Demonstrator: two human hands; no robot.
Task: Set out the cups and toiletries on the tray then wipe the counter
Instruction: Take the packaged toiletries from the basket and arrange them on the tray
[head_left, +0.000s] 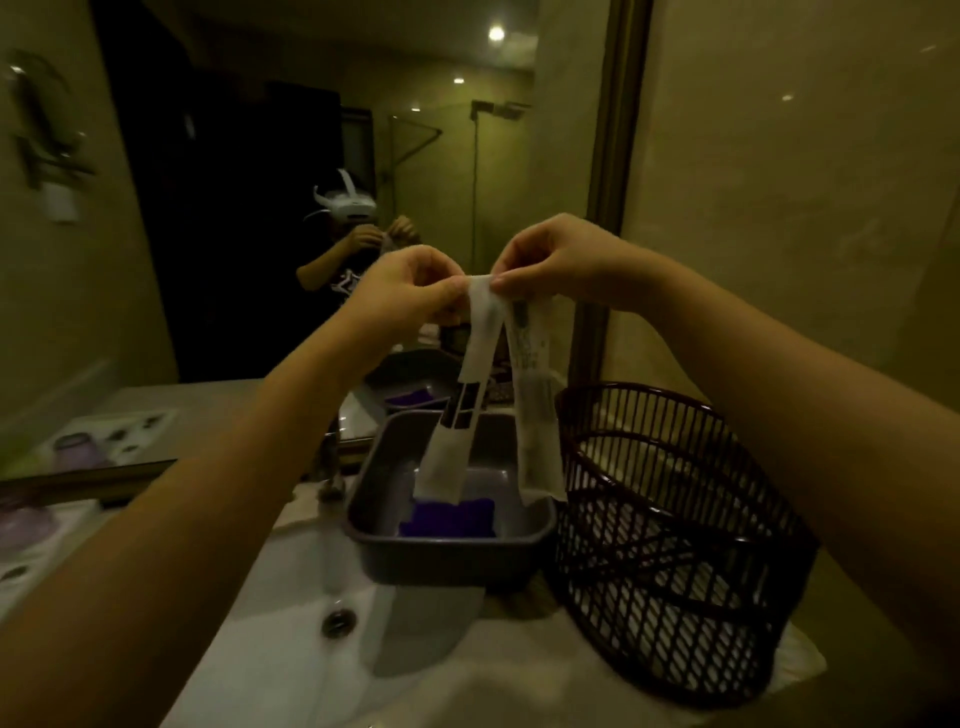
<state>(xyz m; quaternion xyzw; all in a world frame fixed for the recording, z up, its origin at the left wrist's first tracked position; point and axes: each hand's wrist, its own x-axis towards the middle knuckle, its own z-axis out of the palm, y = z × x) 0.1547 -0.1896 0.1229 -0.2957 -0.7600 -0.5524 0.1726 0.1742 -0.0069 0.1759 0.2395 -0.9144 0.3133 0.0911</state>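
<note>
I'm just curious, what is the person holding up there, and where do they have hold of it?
A long white paper packet, pinched at its top edge by the left hand and right hand; it hangs over the grey tray.

dim yellowish light, ceiling lamps (496, 34) glaring in mirror, soft blur, warped edges

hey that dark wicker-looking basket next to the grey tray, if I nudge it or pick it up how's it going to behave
The basket is probably light for its size: its walls are open bars and mesh. It looks rigid, so it should keep its shape when lifted. Standing on a white cloth beside the tray, a push may drag the cloth or slide the basket rather than tip it.
</note>
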